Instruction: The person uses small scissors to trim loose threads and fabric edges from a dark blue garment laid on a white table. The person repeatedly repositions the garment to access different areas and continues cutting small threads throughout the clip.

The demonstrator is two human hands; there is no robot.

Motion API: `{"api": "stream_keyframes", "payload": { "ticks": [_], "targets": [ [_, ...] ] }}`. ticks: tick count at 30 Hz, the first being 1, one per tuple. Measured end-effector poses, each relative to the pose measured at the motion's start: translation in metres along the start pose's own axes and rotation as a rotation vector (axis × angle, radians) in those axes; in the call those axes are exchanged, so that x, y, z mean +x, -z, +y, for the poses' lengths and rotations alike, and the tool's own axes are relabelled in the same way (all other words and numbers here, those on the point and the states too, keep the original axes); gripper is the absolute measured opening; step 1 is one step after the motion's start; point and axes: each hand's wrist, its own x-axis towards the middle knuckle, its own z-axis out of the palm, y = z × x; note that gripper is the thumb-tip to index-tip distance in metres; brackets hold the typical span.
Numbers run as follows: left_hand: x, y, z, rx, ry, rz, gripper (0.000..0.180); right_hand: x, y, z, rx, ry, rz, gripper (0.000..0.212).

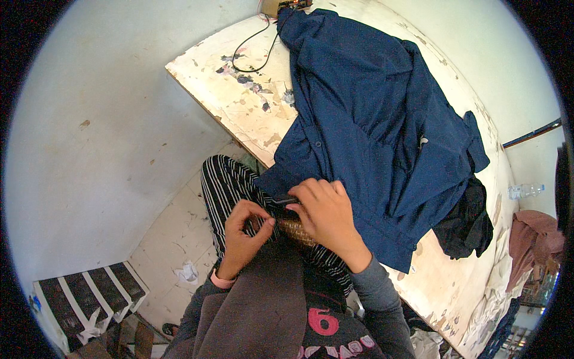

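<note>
A dark blue button-up shirt (pixel 371 119) lies spread over the table, its near edge hanging toward my lap. My right hand (pixel 329 215) is closed at the shirt's near left edge, with a small dark, slim tool (pixel 286 199) between thumb and fingers. Its exact kind does not show. To the left of it, over my lap, my left hand (pixel 244 234) makes a pinch, thumb against fingertip. Whatever it may hold is too small to make out. A small gap separates the two hands.
The worn pale table (pixel 251 113) carries a black cable (pixel 242 70) at its far end. Black cloth (pixel 466 224) lies right of the shirt; farther right are a clear plastic bottle (pixel 526 191) and brown cloth (pixel 534 245). A black-and-white striped stand (pixel 89 299) sits lower left.
</note>
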Motion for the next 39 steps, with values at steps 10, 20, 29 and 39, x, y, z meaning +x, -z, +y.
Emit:
{"api": "stream_keyframes", "payload": {
  "ticks": [10, 20, 29, 39],
  "targets": [
    [0.052, 0.003, 0.024, 0.526, -0.538, -0.109, 0.024, -0.060, 0.033, 0.015, 0.177, -0.212, -0.168, 0.048],
    [0.068, -0.029, 0.005, 0.645, -0.701, -0.361, 0.019, -0.072, 0.033, 0.003, 0.304, -0.430, 0.001, 0.036],
    [0.052, -0.028, -0.004, 0.545, -0.647, -0.281, 0.014, -0.053, 0.008, -0.013, 0.060, -0.500, 0.154, 0.021],
    [0.043, -0.017, -0.007, 0.395, -0.435, -0.157, 0.015, -0.046, 0.001, -0.018, -0.136, -0.473, 0.139, 0.015]
  ]
}}
